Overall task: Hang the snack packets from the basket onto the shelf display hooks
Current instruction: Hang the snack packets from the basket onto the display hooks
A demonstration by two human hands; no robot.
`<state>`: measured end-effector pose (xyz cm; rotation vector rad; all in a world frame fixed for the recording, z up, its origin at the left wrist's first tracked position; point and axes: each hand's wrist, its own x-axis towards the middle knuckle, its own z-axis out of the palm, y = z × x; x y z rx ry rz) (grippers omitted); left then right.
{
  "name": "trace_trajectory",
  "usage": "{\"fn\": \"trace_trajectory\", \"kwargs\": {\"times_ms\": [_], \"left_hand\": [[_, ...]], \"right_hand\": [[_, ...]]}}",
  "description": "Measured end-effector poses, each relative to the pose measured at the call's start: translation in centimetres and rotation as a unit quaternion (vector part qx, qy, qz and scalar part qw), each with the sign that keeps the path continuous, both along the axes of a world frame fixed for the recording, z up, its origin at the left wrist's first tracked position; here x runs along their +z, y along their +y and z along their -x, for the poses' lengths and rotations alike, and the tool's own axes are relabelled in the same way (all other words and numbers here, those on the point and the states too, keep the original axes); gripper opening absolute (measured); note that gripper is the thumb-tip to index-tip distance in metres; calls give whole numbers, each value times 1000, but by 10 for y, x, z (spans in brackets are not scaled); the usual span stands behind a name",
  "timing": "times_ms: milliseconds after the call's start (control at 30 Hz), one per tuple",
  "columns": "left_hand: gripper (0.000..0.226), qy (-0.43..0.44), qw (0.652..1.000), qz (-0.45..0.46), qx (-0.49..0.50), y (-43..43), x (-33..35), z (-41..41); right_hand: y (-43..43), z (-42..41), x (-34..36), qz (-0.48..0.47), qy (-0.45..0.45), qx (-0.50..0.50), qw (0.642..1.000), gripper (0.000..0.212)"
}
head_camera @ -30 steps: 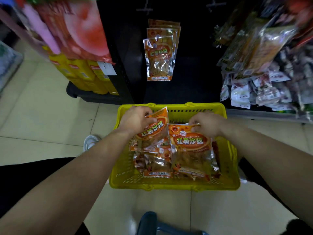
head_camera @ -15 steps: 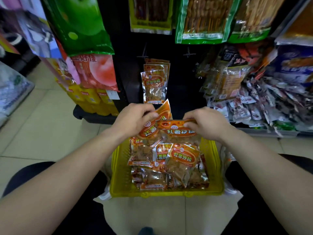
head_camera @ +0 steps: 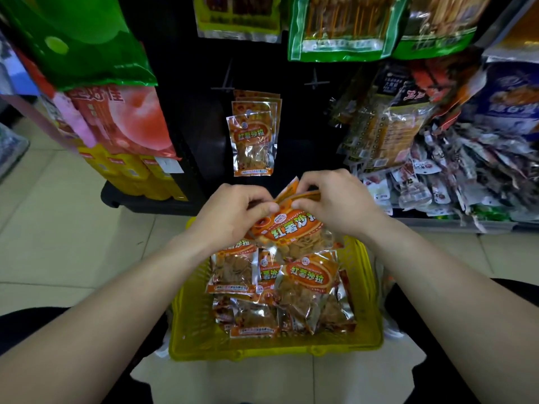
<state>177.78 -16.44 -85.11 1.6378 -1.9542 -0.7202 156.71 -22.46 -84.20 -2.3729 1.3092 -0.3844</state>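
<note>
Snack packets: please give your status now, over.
Left hand and right hand both pinch held packets at top, above yellow basket. Not yet on hook. Hanging packets near; path looks open.

left hand [head_camera: 233,217] and right hand [head_camera: 335,199] hide the basket's [head_camera: 274,349] far rim.

Your one head-worn camera looks forward and down, close over the yellow plastic lattice basket [head_camera: 277,349], facing the black shelf panel [head_camera: 189,91].
</note>
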Motion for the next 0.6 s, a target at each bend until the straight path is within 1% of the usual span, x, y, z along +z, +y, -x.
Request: {"fn": "trace_trajectory", "kwargs": {"times_ms": [100,200,233,300,367,433,533,600], "left_hand": [[14,25,999,-15,13,-6,-1,-1],[4,38,999,-33,11,-10,0,-2],[6,38,998,-41,9,-12,1,-3],[16,20,998,-51,12,-14,0,-6],[16,-6,998,-51,30,-16,-1,-10],[10,-13,997,-52,52,-18,-3,-14],[7,-4,996,-52,66,-19,-3,-17],[6,5,996,-47,70,-19,-2,-17]], "right_hand": [[-5,0,-4,-10,-22,-18,1000,24],[-9,-1,-5,-12,-42,-31,999,30],[-11,-1,-5,-15,-47,-39,998,32],[-14,0,-4,-25,-58,-55,996,39],[-18,2,-4,-38,-71,-63,995,44],[-22,5,-4,-56,-72,-62,994,44],[-24,7,-6,-64,-57,-61,994,33],[-24,7,-6,-58,-45,-67,995,30]]}}
